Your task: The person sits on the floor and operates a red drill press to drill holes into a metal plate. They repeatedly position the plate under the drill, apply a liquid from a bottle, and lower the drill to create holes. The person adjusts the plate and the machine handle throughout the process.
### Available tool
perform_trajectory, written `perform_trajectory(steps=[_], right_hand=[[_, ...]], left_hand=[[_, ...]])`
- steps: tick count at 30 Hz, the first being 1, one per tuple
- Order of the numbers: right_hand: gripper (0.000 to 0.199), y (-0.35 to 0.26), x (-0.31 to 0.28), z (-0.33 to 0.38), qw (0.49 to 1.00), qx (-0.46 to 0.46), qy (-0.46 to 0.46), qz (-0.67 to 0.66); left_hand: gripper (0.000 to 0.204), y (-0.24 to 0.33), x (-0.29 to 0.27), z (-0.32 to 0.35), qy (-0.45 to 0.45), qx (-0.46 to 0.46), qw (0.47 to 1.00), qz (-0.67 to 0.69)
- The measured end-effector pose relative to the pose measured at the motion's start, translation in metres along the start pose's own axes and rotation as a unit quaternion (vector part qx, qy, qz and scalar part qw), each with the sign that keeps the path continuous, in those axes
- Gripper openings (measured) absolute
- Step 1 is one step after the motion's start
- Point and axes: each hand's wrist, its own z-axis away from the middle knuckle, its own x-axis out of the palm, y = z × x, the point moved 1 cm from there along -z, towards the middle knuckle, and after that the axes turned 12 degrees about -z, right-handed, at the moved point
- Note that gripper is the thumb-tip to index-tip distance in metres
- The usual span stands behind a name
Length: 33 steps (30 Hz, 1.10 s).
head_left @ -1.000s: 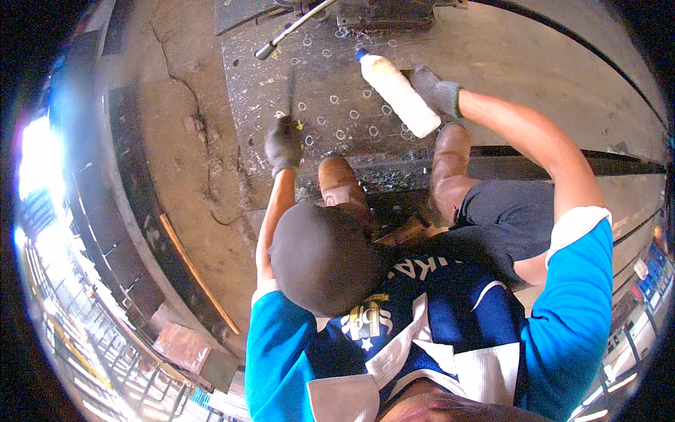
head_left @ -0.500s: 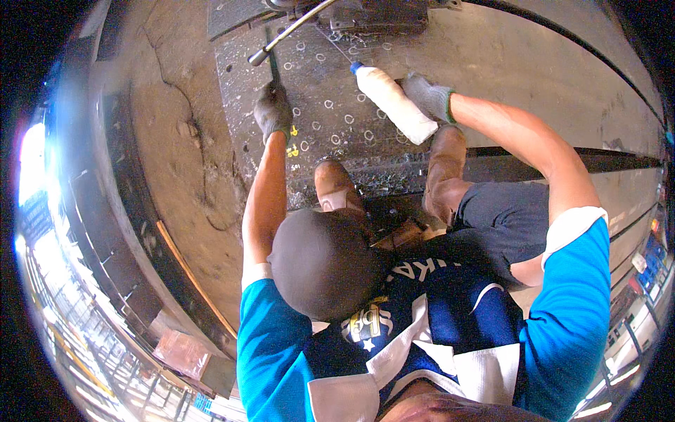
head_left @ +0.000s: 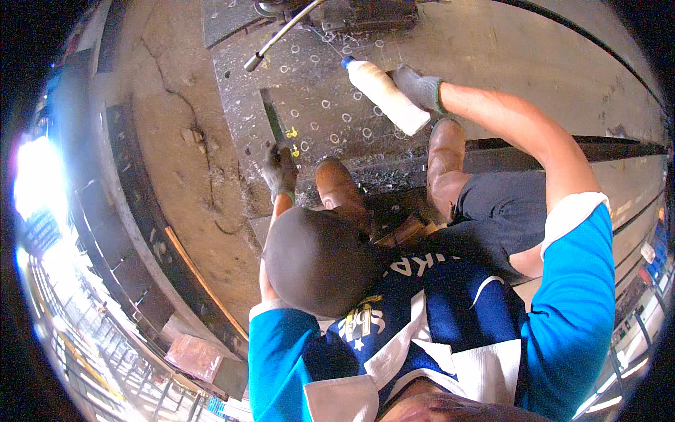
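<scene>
My gloved left hand (head_left: 280, 169) is closed round the near end of a dark flat metal strip (head_left: 270, 112), which points away from me over the plate. In my gloved right hand (head_left: 418, 86) is a white squeeze bottle (head_left: 387, 95) with a blue cap, tilted so the cap faces the machine (head_left: 365, 15) at the far edge. A thin pale line runs from the cap toward the machine; whether it is liquid or a nozzle I cannot tell. The dark steel plate (head_left: 242, 112) below carries several chalk circles and yellow marks.
A metal lever (head_left: 285, 41) with a black knob juts out from the machine. My brown boots (head_left: 337, 184) stand at the plate's near edge, where metal chips (head_left: 394, 184) lie scattered. Left of the plate is a cracked floor (head_left: 176, 141); a dark round knee-like shape (head_left: 320, 260) blocks part of the view.
My left hand has drawn back toward me with the metal strip, away from the lever. The bottle stays in my right hand, nearly in the same place.
</scene>
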Motion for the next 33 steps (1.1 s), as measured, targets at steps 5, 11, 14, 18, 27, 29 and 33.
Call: perform_trajectory(steps=[5, 11, 14, 18, 27, 29, 33], right_hand=[[0.024, 0.008, -0.019, -0.005, 0.958, -0.09, 0.225, 0.153], [0.017, 0.003, 0.025, -0.007, 0.957, -0.098, 0.177, 0.208], [0.034, 0.002, 0.038, 0.008, 0.976, -0.089, 0.182, 0.077], [0.043, -0.005, 0.068, 0.021, 0.974, -0.108, 0.146, 0.136], [0.037, -0.004, 0.074, 0.035, 0.965, -0.164, 0.137, 0.152], [0.037, -0.002, 0.07, 0.028, 0.964, -0.161, 0.13, 0.168], [0.037, 0.0, 0.067, 0.024, 0.965, -0.146, 0.132, 0.171]], left_hand=[[0.034, -0.005, -0.011, 0.017, -0.1, 0.034, 0.987, -0.122], [0.088, 0.046, -0.065, -0.021, 0.006, 0.083, 0.967, -0.239], [0.096, 0.13, -0.095, -0.051, 0.117, 0.169, 0.961, -0.187], [0.092, 0.194, -0.117, -0.096, 0.061, 0.251, 0.93, -0.263], [0.073, 0.213, -0.074, -0.16, -0.08, 0.182, 0.935, -0.292], [0.07, 0.197, -0.067, -0.167, -0.039, 0.204, 0.941, -0.267], [0.064, 0.192, -0.054, -0.163, -0.037, 0.199, 0.951, -0.235]])
